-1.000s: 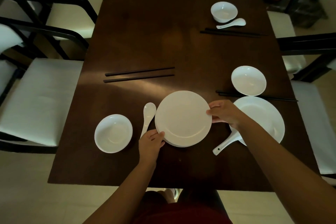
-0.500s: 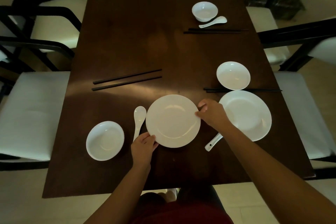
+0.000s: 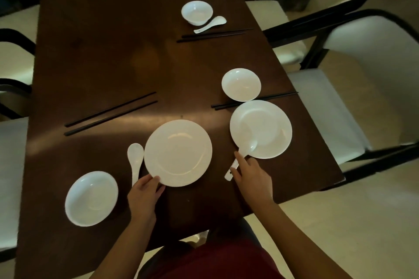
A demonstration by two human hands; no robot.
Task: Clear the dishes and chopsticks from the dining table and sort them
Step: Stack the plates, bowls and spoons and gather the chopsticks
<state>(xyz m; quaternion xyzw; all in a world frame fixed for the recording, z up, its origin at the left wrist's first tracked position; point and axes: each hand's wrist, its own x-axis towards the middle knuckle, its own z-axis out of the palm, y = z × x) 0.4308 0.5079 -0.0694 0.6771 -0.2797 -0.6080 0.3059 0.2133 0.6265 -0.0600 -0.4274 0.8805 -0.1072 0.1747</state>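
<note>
While left hand pinches the near rim of the centre plate on the table, right hand closes on the spoon handle; risk: bowl end, resting on the right plate, drags and chips it.

Two white plates lie flat on a dark counter: one central, one to its right with a white spoon resting on its rim. Three white bowls, two more spoons and three black chopstick pairs lie scattered.
</note>
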